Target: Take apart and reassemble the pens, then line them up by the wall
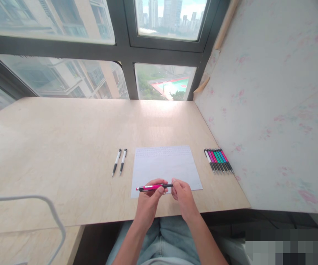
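Note:
A pink ballpoint pen (150, 187) with a black grip lies level over the lower part of a white sheet of paper (163, 165). My left hand (147, 203) is closed around its middle, thumb on the near side. At the pen's black tip end, the fingers of my right hand (183, 197) are pinched together, covering the tip. Several lines of small handwriting run along the top of the paper. Left of the sheet lie two white pens with black grips, an outer one (116, 162) and an inner one (123, 162), side by side.
Several coloured pens (218, 161) lie in a close row at the right, near the flowered wall (271, 121). A grey cable (47, 201) curves over the lower left of the pale tabletop (65, 147). Dark-framed windows (129, 79) border its far edge.

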Demonstrator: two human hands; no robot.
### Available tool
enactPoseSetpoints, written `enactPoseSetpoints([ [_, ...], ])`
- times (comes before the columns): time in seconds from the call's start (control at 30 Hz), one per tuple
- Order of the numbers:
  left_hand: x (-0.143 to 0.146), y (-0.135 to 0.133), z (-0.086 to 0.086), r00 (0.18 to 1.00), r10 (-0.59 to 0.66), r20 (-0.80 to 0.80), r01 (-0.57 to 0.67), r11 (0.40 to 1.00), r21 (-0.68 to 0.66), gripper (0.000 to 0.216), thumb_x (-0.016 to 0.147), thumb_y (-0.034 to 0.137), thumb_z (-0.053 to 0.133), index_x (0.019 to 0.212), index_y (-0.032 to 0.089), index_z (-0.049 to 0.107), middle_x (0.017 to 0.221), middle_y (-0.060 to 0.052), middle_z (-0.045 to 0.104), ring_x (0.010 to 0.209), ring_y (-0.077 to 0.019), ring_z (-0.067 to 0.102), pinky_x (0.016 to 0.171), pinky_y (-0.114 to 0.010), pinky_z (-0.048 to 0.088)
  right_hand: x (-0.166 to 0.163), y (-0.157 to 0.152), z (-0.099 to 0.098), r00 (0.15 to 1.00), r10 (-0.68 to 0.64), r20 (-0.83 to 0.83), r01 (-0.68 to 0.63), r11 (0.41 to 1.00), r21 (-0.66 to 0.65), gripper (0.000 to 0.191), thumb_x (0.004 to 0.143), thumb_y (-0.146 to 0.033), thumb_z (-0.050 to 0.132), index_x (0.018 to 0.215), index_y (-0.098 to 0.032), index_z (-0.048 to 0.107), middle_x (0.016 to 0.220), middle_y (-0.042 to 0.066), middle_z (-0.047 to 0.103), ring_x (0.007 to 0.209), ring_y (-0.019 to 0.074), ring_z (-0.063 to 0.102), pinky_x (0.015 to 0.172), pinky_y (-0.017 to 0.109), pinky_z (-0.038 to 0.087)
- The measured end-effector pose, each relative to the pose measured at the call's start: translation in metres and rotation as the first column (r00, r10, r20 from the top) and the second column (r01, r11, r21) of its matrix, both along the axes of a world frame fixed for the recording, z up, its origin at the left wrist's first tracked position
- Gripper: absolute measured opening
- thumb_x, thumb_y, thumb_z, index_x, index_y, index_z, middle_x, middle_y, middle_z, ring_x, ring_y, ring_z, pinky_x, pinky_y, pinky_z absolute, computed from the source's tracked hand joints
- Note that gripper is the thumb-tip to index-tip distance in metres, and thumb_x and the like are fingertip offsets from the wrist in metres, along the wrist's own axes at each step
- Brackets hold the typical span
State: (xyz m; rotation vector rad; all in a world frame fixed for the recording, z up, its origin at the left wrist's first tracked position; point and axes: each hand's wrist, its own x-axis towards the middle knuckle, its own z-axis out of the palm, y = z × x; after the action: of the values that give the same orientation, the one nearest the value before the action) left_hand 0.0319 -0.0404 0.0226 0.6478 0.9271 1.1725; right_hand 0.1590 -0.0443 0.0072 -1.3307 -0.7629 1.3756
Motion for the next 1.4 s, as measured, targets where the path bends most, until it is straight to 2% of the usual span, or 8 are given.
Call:
enactPoseSetpoints([
  [0.1,-0.002,0.002,-0.004,0.999,-0.003,-0.034,0.004,1.0,0.027,0.018,0.073,0.024,0.077,0.087,0.014,0.073,0.101,-0.01,0.072,0.075,-0.0161,0.067,0.076,-0.03,0.054,-0.002,0.0,0.003,1.0,0.026,-0.003,-0.026,1.0,0.007,0.049,0.088,-0.051,0.049,0.053,-0.022,0.032,0.048,-0.008,0.024,0.046,0.0089,0.02,0.046,0.025,0.016],
  [0.27,0.003,0.002,-0.007,0.991,0.095,0.095,-0.088,0.994,-0.072,0.016,0.072,0.024,0.078,0.083,0.014,0.072,0.085,-0.007,0.074,0.065,-0.0103,0.065,0.067,-0.021,0.053,0.005,-0.003,0.007,0.939,0.043,0.34,-0.112,0.976,0.187,0.045,0.094,-0.045,0.043,0.056,-0.021,0.037,0.055,-0.005,0.033,0.053,0.0113,0.033,0.053,0.026,0.027],
  [0.53,0.008,0.001,0.0,0.964,0.202,0.17,-0.159,0.959,-0.235,0.025,0.066,0.025,0.083,0.083,0.011,0.071,0.081,-0.008,0.073,0.063,-0.0087,0.064,0.061,-0.016,0.053,0.018,-0.004,0.01,0.767,-0.074,0.637,-0.311,0.826,0.47,0.024,0.093,-0.023,0.048,0.072,-0.019,0.058,0.069,0.001,0.051,0.065,0.0146,0.047,0.061,0.028,0.039],
  [0.73,0.005,0.004,-0.002,0.963,0.21,0.166,-0.17,0.959,-0.228,0.021,0.069,0.022,0.081,0.084,0.011,0.07,0.085,-0.009,0.073,0.065,-0.0084,0.064,0.062,-0.016,0.054,0.017,-0.004,0.007,0.858,-0.017,0.513,-0.233,0.878,0.419,0.015,0.087,-0.025,0.059,0.101,-0.02,0.062,0.09,0.005,0.065,0.076,0.0168,0.059,0.061,0.026,0.046],
  [0.9,0.003,0.004,-0.002,0.968,0.198,0.152,-0.161,0.961,-0.225,0.022,0.07,0.023,0.081,0.084,0.011,0.069,0.086,-0.009,0.073,0.065,-0.0083,0.065,0.062,-0.015,0.054,0.017,-0.003,0.006,0.879,0.067,0.473,-0.215,0.939,0.267,0.032,0.094,-0.033,0.047,0.07,-0.018,0.062,0.063,0.001,0.06,0.062,0.0143,0.057,0.06,0.026,0.044],
  [1.07,0.003,0.004,-0.002,0.971,0.197,0.137,-0.161,0.958,-0.238,0.022,0.07,0.024,0.081,0.084,0.012,0.069,0.087,-0.008,0.073,0.065,-0.0082,0.065,0.062,-0.015,0.054,0.019,-0.003,0.007,0.89,0.05,0.453,-0.194,0.941,0.277,0.012,0.085,-0.031,0.061,0.088,-0.019,0.065,0.085,0.004,0.067,0.078,0.0176,0.062,0.063,0.025,0.047],
  [1.17,0.003,0.004,-0.003,0.974,0.187,0.128,-0.153,0.96,-0.234,0.023,0.069,0.024,0.081,0.084,0.012,0.069,0.086,-0.008,0.073,0.065,-0.0089,0.065,0.062,-0.016,0.054,0.017,-0.003,0.008,0.908,0.042,0.418,-0.163,0.952,0.258,0.019,0.084,-0.032,0.061,0.099,-0.02,0.062,0.088,0.005,0.067,0.078,0.0174,0.063,0.061,0.024,0.047],
  [1.4,0.001,0.003,0.0,0.982,0.146,0.123,-0.117,0.97,-0.213,0.025,0.07,0.023,0.08,0.091,0.013,0.069,0.09,-0.008,0.073,0.071,-0.0113,0.067,0.07,-0.02,0.054,0.017,0.0,0.012,0.864,0.087,0.497,-0.223,0.949,0.222,0.035,0.092,-0.038,0.049,0.068,-0.017,0.063,0.064,0.002,0.062,0.063,0.0147,0.057,0.06,0.024,0.042],
])
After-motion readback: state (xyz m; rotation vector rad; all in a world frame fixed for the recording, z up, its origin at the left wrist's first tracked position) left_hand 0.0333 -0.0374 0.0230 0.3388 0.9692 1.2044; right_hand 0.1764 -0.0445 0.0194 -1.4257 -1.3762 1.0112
